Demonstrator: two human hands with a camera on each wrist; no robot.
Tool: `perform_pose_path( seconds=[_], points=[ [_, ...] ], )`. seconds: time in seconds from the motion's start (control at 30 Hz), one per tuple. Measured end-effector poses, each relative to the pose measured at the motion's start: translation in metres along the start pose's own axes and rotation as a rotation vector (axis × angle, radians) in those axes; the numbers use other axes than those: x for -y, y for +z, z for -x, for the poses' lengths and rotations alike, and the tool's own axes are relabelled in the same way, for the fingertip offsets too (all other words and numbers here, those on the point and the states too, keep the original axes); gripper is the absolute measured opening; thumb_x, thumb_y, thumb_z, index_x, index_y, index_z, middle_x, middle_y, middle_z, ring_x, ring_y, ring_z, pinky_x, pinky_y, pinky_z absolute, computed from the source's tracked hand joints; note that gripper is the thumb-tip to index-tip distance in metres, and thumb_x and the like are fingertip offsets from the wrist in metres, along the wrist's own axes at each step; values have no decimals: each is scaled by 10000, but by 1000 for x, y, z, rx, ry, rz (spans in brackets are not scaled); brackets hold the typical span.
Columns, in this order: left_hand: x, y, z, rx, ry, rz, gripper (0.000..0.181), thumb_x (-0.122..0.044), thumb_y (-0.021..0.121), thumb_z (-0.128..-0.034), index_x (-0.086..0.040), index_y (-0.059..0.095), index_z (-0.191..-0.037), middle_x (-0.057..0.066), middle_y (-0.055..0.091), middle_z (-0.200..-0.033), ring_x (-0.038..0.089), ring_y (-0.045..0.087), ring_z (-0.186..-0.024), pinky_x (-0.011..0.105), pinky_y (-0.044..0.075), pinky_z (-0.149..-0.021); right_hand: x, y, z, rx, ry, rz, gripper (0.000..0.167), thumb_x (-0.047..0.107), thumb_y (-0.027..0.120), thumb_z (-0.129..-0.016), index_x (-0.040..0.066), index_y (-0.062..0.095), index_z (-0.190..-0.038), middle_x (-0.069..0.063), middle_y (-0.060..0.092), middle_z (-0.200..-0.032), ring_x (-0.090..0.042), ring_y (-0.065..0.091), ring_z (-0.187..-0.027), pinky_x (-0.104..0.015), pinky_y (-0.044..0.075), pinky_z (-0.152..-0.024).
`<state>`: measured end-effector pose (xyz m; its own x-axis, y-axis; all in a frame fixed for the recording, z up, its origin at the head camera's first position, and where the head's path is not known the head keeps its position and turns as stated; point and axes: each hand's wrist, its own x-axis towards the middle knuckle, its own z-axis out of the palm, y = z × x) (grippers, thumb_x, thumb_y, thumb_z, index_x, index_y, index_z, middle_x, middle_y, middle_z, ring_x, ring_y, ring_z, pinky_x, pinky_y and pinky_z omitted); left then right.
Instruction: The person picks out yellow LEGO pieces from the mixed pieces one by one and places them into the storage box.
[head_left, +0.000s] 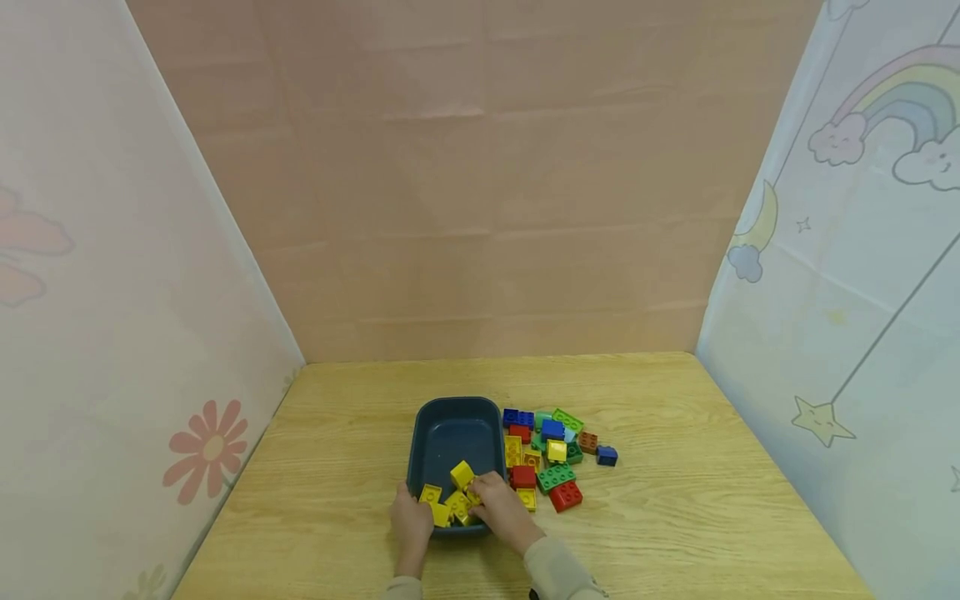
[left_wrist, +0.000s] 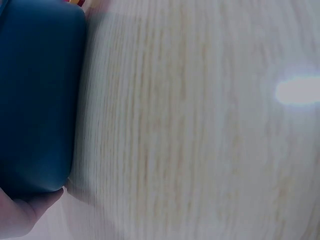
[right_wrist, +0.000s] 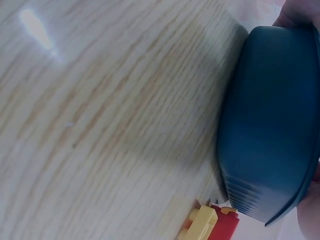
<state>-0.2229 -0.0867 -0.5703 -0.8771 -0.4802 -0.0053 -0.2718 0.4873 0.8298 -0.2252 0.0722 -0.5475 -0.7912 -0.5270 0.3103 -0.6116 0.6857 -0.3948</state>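
A dark blue plastic bin [head_left: 456, 435] sits on the table with several yellow toy bricks [head_left: 462, 476] in its near end. My left hand [head_left: 412, 521] grips the bin's near left edge. Inside the near right part of the bin, my right hand [head_left: 506, 508] has its fingers curled at a yellow brick, which they partly cover. In the left wrist view, the left hand [left_wrist: 22, 216] touches the corner of the bin [left_wrist: 42, 100]. The right wrist view has the bin's outer wall [right_wrist: 272, 117], with the right hand [right_wrist: 310, 212] partly seen at its rim.
Right of the bin lies a loose pile of toy bricks: green [head_left: 556, 477], red [head_left: 566, 497], blue [head_left: 552, 429] and yellow [head_left: 512, 451]. A brown brick [head_left: 588, 442] and a dark blue brick [head_left: 607, 456] lie at its right side. Printed sheets enclose the wooden table [head_left: 675, 517].
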Motion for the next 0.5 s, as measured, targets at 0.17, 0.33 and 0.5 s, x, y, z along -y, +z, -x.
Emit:
perform_pose_path(
  seconds=[0.17, 0.33, 0.5],
  points=[
    [0, 0, 0, 2, -14, -14, 424, 140, 461, -742, 182, 430, -1163, 359, 524, -1047, 422, 562, -898, 461, 482, -656, 1, -2, -1, 28, 3, 3, 245, 126, 720, -714, 35, 669, -936, -45, 616, -903, -150, 523, -837, -191, 461, -687],
    [-2, 0, 1, -1, -12, -20, 426, 140, 460, -739, 188, 430, -1161, 359, 528, -1033, 421, 564, -888, 462, 481, -657, 2, -2, -3, 72, 11, 26, 243, 152, 708, -731, 51, 676, -949, -24, 614, -899, -131, 511, -821, -191, 456, -687],
    [-2, -2, 1, -7, 17, -19, 433, 143, 460, -730, 209, 422, -1157, 370, 527, -1020, 428, 565, -876, 461, 481, -648, 1, -2, -4, 96, 5, 78, 238, 190, 683, -759, 71, 678, -965, 7, 606, -866, -114, 497, -792, -189, 450, -667]
  ],
)
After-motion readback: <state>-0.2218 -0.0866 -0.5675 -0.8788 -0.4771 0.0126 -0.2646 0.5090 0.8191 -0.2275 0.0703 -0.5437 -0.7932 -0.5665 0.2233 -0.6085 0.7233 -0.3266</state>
